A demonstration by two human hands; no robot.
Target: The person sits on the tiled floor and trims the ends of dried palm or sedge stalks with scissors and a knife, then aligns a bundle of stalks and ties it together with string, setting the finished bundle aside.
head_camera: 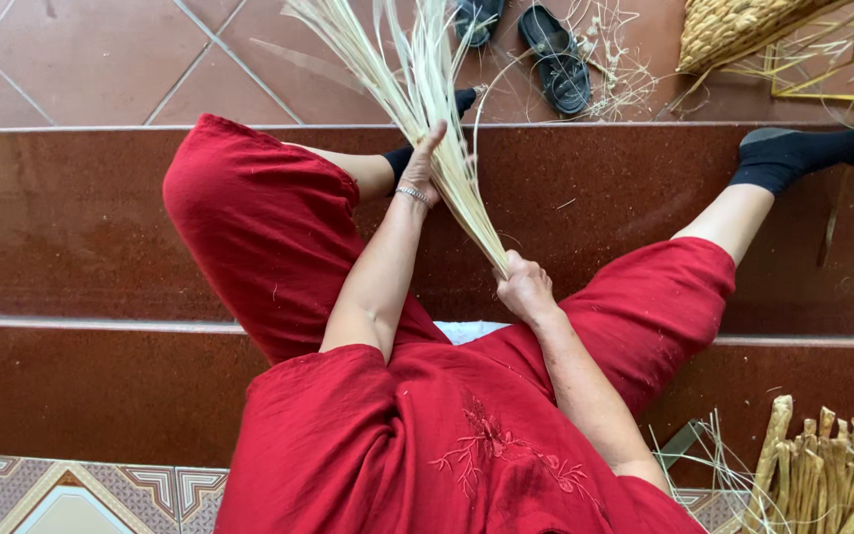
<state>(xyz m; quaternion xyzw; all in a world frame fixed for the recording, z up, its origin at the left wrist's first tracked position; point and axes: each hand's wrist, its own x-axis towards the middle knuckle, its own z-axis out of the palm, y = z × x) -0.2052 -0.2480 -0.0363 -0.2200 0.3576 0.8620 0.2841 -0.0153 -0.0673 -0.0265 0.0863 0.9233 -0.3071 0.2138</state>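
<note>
A bundle of pale straw strands [417, 89] fans up and away from me between my knees. My right hand [524, 287] is closed around the bundle's narrow lower end. My left hand [425, 163], with a silver bracelet on the wrist, presses flat against the strands higher up, fingers stretched along them. I sit on dark red stone steps [71, 227] in red clothes, black socks on both feet.
A pair of dark sandals [555, 54] lies on the tiled floor ahead among loose straw scraps. A woven straw piece [733, 30] sits at the top right. Several braided straw ropes [832, 475] stand at my lower right.
</note>
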